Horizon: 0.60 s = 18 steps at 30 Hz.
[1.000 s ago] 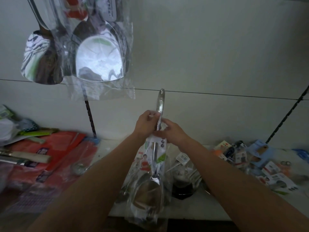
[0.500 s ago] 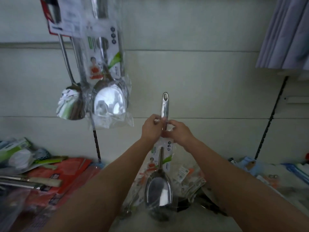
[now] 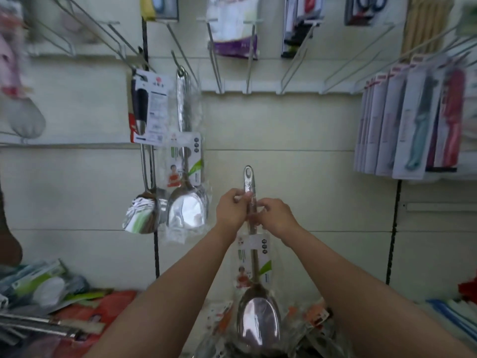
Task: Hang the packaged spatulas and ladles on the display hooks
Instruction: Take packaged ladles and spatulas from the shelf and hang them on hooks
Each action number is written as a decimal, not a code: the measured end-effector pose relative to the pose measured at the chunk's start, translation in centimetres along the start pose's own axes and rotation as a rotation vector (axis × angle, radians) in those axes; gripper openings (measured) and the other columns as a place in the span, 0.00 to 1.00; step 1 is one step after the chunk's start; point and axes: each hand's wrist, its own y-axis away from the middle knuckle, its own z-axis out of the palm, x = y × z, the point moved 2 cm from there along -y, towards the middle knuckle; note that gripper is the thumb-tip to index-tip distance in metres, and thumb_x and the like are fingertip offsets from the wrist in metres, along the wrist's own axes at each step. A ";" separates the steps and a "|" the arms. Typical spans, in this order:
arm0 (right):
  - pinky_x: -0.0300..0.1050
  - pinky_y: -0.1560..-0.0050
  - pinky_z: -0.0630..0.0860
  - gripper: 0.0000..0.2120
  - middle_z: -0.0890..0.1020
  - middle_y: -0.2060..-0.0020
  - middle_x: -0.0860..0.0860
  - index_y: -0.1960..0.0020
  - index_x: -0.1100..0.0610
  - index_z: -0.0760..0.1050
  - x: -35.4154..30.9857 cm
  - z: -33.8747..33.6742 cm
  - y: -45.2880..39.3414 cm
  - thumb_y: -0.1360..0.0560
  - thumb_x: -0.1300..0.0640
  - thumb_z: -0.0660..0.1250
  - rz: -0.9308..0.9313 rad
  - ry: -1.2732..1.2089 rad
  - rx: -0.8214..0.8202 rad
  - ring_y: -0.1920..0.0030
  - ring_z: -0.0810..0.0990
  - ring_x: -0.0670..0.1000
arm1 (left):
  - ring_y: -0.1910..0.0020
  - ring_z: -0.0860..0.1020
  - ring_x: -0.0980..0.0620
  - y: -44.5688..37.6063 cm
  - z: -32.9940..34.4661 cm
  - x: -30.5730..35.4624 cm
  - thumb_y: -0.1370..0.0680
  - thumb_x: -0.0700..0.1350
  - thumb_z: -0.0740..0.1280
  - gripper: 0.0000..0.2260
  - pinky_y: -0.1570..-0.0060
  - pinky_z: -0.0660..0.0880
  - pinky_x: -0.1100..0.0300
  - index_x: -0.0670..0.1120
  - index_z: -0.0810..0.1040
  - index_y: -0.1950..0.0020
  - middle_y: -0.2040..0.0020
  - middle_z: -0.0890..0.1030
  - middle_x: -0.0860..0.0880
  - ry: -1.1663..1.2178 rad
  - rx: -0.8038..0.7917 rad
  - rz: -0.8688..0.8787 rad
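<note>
No lettering can be read: print on the held spatula's card (image 3: 254, 257) and, at ten o'clock, the hanging spatula's card (image 3: 184, 158), is blurred.

Upright steel packaged spatula (image 3: 254, 293), apparently plastic-sleeved, blade down.

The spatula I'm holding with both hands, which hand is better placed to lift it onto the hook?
Probably the left hand: it grips the spatula nearer the hook up-left. The right hand would cross over.

Two bare forearms, no sleeves; left grip (image 3: 230, 210), right grip (image 3: 275, 216) ungloved.
</note>
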 end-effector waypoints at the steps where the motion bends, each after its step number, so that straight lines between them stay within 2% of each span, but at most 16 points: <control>1: 0.46 0.56 0.72 0.14 0.77 0.61 0.53 0.46 0.62 0.80 -1.0 -0.2 0.3 0.29 0.57 0.71 -0.015 0.018 0.001 0.58 0.75 0.53 | 0.53 0.81 0.38 0.1 -0.5 0.7 0.34 0.58 0.64 0.11 0.49 0.78 0.41 0.51 0.76 0.61 0.55 0.81 0.37 0.001 0.003 0.008; 3: 0.50 0.53 0.74 0.11 0.79 0.62 0.56 0.50 0.63 0.81 -3.1 -0.4 0.7 0.29 0.58 0.71 -0.043 0.035 0.014 0.59 0.76 0.55 | 0.52 0.80 0.38 0.3 -1.7 2.3 0.31 0.56 0.66 0.09 0.48 0.77 0.41 0.51 0.75 0.61 0.54 0.81 0.37 -0.015 0.023 0.025; 6: 0.50 0.53 0.75 0.11 0.82 0.58 0.61 0.51 0.64 0.81 -6.2 -0.3 1.4 0.30 0.57 0.72 -0.075 0.045 0.027 0.57 0.79 0.58 | 0.50 0.80 0.38 0.8 -4.0 4.5 0.24 0.49 0.67 0.06 0.48 0.77 0.41 0.48 0.75 0.60 0.53 0.80 0.37 -0.022 0.055 0.052; 10: 0.44 0.58 0.70 0.13 0.81 0.59 0.59 0.51 0.64 0.81 -9.4 -0.2 1.6 0.29 0.56 0.72 -0.129 0.060 0.050 0.58 0.76 0.55 | 0.50 0.80 0.38 0.8 -6.4 7.0 0.24 0.44 0.68 0.05 0.48 0.78 0.42 0.47 0.75 0.60 0.55 0.79 0.39 -0.025 0.092 0.081; 13: 0.41 0.60 0.67 0.12 0.78 0.63 0.57 0.53 0.65 0.81 -12.2 0.0 1.5 0.29 0.55 0.72 -0.181 0.109 0.054 0.59 0.75 0.54 | 0.49 0.80 0.40 0.5 -8.3 8.9 0.25 0.43 0.68 0.03 0.46 0.78 0.44 0.43 0.77 0.56 0.52 0.80 0.39 -0.063 0.116 0.109; 16: 0.43 0.59 0.67 0.11 0.77 0.63 0.57 0.55 0.65 0.80 -14.8 0.4 1.2 0.29 0.55 0.71 -0.214 0.107 0.052 0.59 0.74 0.54 | 0.48 0.79 0.42 0.3 -10.3 11.0 0.25 0.40 0.67 0.07 0.47 0.78 0.45 0.43 0.75 0.48 0.50 0.79 0.43 -0.098 0.140 0.132; 18: 0.42 0.60 0.65 0.09 0.76 0.64 0.58 0.60 0.62 0.79 -16.2 0.6 0.7 0.28 0.56 0.71 -0.233 0.090 0.048 0.60 0.72 0.52 | 0.52 0.79 0.42 0.0 -11.5 12.3 0.26 0.36 0.66 0.13 0.50 0.79 0.44 0.45 0.69 0.44 0.56 0.77 0.44 -0.101 0.144 0.176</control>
